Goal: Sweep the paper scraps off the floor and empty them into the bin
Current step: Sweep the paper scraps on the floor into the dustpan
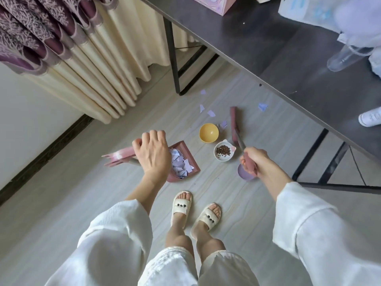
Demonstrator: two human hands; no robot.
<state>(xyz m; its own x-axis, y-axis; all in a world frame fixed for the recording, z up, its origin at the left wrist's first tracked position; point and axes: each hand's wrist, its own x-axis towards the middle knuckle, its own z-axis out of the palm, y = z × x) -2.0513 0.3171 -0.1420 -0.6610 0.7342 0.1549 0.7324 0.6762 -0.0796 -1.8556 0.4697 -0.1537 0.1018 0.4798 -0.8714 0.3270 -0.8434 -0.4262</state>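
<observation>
Pink dustpan (185, 150) sits on the grey floor (61, 203) just beyond the person's left hand (152, 153), part hidden by it. Left hand's fingers are curled over the pan's handle end (118, 156), apparently gripping it, though the fingers' underside is out of view. Pan holds a heap of pale lilac paper scraps (180, 164), right beside that hand's knuckles.

Right hand (252, 161) is clenched round the pink broom handle (239, 140). Broom head (234, 120) lies on the floor further out from this hand, toward the table edge. Loose scraps (211, 113) are scattered beyond both hands: a few near the broom head, one (203, 92) by the table leg, one (262, 106) close under the table edge.

Between the two hands, slightly further out: a yellow bowl (208, 133) and a white bowl (224, 151) with brown pellets in it, the two nearly touching. A lilac bowl (244, 174) is directly under the right hand, mostly covered.

Dark table (288, 58) runs across beyond the right hand, with a pink box (216, 3) and a clear plastic tube (346, 56) on top. Cream and purple curtains (72, 48) hang out past the left hand. Person wears white sleeves and cream slippers (182, 204), feet nearer than both hands. No bin seen.
</observation>
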